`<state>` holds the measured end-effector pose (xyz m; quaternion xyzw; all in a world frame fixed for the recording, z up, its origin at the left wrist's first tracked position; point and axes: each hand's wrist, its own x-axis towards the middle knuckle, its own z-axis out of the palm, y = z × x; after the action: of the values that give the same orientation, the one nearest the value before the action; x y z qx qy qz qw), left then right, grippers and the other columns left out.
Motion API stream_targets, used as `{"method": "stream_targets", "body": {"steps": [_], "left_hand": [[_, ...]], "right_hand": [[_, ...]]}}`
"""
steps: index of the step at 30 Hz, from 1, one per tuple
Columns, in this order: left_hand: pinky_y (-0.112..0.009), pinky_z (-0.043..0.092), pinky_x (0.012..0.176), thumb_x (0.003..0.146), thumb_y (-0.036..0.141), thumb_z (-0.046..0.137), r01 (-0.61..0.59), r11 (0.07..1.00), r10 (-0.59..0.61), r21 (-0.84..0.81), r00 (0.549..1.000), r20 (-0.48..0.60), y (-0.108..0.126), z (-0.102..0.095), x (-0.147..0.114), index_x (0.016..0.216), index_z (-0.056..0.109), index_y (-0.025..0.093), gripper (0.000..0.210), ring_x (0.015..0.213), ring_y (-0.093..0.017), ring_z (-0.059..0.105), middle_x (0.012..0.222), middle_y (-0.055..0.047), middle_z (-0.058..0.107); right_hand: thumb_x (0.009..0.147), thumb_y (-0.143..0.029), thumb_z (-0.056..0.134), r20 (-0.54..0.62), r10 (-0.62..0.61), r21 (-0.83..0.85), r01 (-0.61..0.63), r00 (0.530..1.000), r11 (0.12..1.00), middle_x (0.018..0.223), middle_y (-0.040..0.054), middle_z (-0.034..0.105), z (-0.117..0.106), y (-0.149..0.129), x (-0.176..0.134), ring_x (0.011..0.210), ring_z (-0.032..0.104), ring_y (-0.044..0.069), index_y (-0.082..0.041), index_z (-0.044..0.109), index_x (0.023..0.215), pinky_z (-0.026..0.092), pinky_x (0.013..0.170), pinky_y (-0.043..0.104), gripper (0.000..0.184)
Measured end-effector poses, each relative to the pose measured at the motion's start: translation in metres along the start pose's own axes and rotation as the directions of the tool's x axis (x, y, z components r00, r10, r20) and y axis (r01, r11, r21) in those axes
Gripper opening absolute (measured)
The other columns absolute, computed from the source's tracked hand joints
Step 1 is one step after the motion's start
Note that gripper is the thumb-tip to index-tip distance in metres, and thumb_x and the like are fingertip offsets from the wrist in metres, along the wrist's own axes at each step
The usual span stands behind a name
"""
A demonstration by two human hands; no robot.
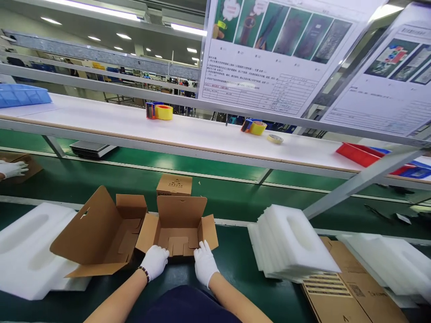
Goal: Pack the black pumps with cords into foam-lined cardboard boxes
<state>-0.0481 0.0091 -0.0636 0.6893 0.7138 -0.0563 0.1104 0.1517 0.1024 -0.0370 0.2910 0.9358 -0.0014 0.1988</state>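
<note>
Lower centre: left hand (154, 262), fingers curled, holds near-left edge of open carton (182, 211); right hand (205, 264) pinches its near-right corner. Uneven pull could skew or crease it. Just left, neighbouring carton (90, 229): sideways drift could snag it. Right of centre, leaning foam stack (286, 242): a bump could topple it. Behind, small closed box (174, 185): backward push could shift it.

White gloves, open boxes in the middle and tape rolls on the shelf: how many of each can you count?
White gloves: 3 (left hand, right hand, a co-worker's hand)
Open boxes: 2 (box at the hands, box to its left)
Tape rolls: 3 (left yellow roll, right yellow roll, pale roll)
Total: 8
</note>
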Motion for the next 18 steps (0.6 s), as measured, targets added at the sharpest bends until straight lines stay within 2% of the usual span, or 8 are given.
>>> {"method": "stream_targets", "body": {"steps": [3,6,10,12,15,18], "left_hand": [[-0.041,0.044,0.076,0.080,0.017,0.042,-0.003,1.000,0.003,0.002,1.000,-0.009,0.001,-0.001,0.002,0.083,0.064,0.014,0.022,0.080,-0.026,0.062,0.083,-0.011,0.067],[-0.040,0.044,0.075,0.079,0.018,0.044,-0.011,1.000,0.011,0.001,1.000,-0.013,0.003,-0.004,0.004,0.083,0.064,0.013,0.021,0.080,-0.026,0.063,0.083,-0.012,0.067],[-0.040,0.044,0.074,0.078,0.023,0.049,-0.025,1.000,0.025,-0.010,0.999,-0.020,0.003,-0.006,0.005,0.082,0.063,0.014,0.018,0.080,-0.026,0.063,0.084,-0.012,0.067],[-0.040,0.044,0.072,0.076,0.025,0.051,-0.020,1.000,0.020,-0.014,1.000,-0.020,0.000,-0.006,0.007,0.081,0.063,0.014,0.017,0.077,-0.027,0.063,0.081,-0.012,0.067],[-0.039,0.043,0.070,0.074,0.027,0.054,-0.024,0.999,0.023,-0.021,0.999,-0.026,-0.006,-0.007,0.007,0.079,0.063,0.014,0.017,0.074,-0.027,0.063,0.079,-0.012,0.067],[-0.040,0.041,0.081,0.073,0.027,0.057,-0.061,0.997,0.058,-0.037,0.995,-0.078,-0.009,-0.017,-0.002,0.097,0.060,0.016,0.026,0.085,-0.025,0.061,0.091,-0.010,0.067]], "right_hand": [[0.079,-0.014,0.044,-0.015,0.018,0.005,-0.017,1.000,1.000,0.123,0.0269,0.052,-0.003,0.003,0.001,0.131,0.030,0.036,0.006,0.050,0.123,0.003,0.113,0.049,0.048],[0.080,-0.012,0.040,-0.088,0.026,0.067,-0.020,0.996,0.998,0.115,0.0232,0.058,0.001,0.005,0.000,0.129,0.035,0.034,0.002,0.056,0.116,0.006,0.113,0.047,0.042],[0.076,-0.007,0.039,-0.253,0.042,0.160,-0.001,0.967,0.987,0.102,0.0148,0.064,0.017,0.012,0.003,0.125,0.041,0.030,-0.008,0.066,0.101,0.011,0.113,0.044,0.036],[0.075,-0.007,0.040,-0.325,0.031,0.152,0.019,0.945,0.988,0.102,0.0133,0.065,0.028,0.017,0.010,0.123,0.043,0.030,-0.011,0.067,0.099,0.014,0.113,0.045,0.036],[0.074,-0.013,0.044,-0.370,-0.014,0.139,0.070,0.929,0.988,0.103,0.0130,0.066,0.042,0.023,0.022,0.120,0.047,0.032,-0.013,0.067,0.101,0.019,0.111,0.047,0.036],[0.072,-0.020,0.047,-0.359,-0.016,0.132,0.068,0.933,0.989,0.107,0.0152,0.065,0.051,0.026,0.031,0.119,0.047,0.036,-0.014,0.068,0.100,0.024,0.108,0.052,0.036]]}}
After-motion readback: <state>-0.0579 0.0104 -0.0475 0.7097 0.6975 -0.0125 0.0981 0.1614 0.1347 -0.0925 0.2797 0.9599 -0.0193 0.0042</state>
